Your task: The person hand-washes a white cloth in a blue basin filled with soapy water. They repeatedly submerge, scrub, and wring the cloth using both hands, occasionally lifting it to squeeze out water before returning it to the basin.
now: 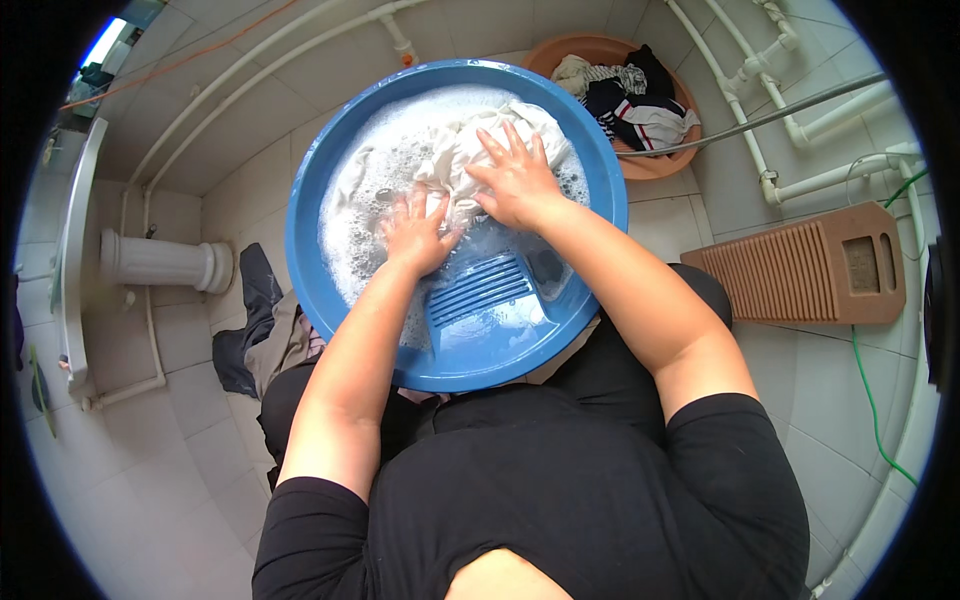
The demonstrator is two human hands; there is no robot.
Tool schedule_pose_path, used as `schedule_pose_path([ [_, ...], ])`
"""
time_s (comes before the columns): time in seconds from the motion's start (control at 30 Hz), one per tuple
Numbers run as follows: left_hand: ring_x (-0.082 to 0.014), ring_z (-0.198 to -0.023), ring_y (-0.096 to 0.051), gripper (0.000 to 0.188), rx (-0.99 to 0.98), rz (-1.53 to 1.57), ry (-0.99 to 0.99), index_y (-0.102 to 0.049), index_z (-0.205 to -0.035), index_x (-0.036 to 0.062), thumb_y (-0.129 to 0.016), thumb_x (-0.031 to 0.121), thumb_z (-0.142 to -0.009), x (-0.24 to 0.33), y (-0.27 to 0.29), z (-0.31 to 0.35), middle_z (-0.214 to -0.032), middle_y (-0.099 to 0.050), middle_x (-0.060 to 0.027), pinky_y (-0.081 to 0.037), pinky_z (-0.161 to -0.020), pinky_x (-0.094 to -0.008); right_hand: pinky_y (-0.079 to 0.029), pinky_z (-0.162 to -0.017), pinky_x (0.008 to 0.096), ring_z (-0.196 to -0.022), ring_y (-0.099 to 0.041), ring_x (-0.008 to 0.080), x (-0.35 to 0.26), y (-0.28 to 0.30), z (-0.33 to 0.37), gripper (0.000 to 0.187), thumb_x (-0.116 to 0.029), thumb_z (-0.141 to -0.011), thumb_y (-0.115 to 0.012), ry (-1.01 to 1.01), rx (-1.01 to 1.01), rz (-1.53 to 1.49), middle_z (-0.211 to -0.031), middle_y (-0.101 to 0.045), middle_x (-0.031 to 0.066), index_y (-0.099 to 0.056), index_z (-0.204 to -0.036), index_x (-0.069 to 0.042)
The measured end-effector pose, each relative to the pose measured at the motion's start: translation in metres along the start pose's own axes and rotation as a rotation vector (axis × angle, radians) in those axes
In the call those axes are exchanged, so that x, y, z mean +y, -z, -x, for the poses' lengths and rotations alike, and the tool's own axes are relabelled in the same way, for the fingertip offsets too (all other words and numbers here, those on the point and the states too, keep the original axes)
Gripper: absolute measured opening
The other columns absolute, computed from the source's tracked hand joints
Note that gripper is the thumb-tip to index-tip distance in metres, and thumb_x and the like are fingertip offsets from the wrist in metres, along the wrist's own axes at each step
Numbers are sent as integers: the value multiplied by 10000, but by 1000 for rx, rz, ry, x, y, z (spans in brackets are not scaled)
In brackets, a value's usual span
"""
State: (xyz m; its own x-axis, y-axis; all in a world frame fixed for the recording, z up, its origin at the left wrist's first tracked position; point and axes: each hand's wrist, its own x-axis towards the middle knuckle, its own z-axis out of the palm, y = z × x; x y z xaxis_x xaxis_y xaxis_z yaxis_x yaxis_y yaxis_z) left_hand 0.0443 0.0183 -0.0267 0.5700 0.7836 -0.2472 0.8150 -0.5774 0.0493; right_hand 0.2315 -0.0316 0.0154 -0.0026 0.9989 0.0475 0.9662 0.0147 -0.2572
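Observation:
A large round blue washtub (303, 215) with soapy, foamy water stands in front of me. White wet cloth (455, 150) lies bunched in the suds, partly under the foam; what garment it is cannot be made out. My right hand (520, 180) rests on the cloth with its fingers spread. Lower and to the left, my left hand (414, 235) presses on the near side of the cloth, fingers apart, at the foam. A ridged washboard part (485, 290) is moulded into the tub's near side, just below my hands.
Behind the tub on the right, an orange-brown basin (660, 165) holds dark and white clothes. A brown washboard (800, 265) leans at the right beside white pipes (745, 130). At the left are dark clothes (250, 325) on the tiles and a white pedestal (165, 262).

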Motion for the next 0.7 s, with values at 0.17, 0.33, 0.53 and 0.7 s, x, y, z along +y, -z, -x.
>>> schedule_pose_path([
  [0.17, -327, -1307, -263, 738, -365, 435, 149, -326, -1371, 176, -550, 552, -776, -29, 7, -2, -1422, -263, -181, -278, -1036, -385, -70, -1060, 565, -1352, -44, 394, 16, -28, -9, 612, -542, -841, -435, -44, -432, 33, -1498, -41, 71, -289, -1381, -294],
  [0.33, -326, -1244, -365, 791, 58, 326, -34, -341, -1343, 65, -651, 457, -729, -52, -23, -2, -1333, -392, -205, -299, -1021, -375, -136, -1093, 421, -1348, -117, 356, 26, -73, -17, 711, -566, -844, -385, -74, -548, -220, -1480, -119, 119, -183, -1420, -202],
  [0.53, -289, -1094, -511, 597, 104, 629, 182, -466, -1243, 34, -640, 169, -687, -77, -19, 7, -1188, -523, -196, -398, -920, -336, -298, -1023, 371, -1230, -396, 318, 25, -51, -23, 704, -542, -821, -420, -177, -658, -483, -1326, -417, 187, -311, -1374, -120],
  [0.7, -233, -937, -584, 482, -121, 825, 383, -501, -1179, 26, -601, 133, -720, -92, -8, 8, -1029, -609, -135, -444, -802, -302, -403, -924, 360, -1094, -521, 316, -3, -40, -15, 584, -467, -765, -569, -169, -366, -365, -1155, -554, 204, -555, -1147, -26],
])
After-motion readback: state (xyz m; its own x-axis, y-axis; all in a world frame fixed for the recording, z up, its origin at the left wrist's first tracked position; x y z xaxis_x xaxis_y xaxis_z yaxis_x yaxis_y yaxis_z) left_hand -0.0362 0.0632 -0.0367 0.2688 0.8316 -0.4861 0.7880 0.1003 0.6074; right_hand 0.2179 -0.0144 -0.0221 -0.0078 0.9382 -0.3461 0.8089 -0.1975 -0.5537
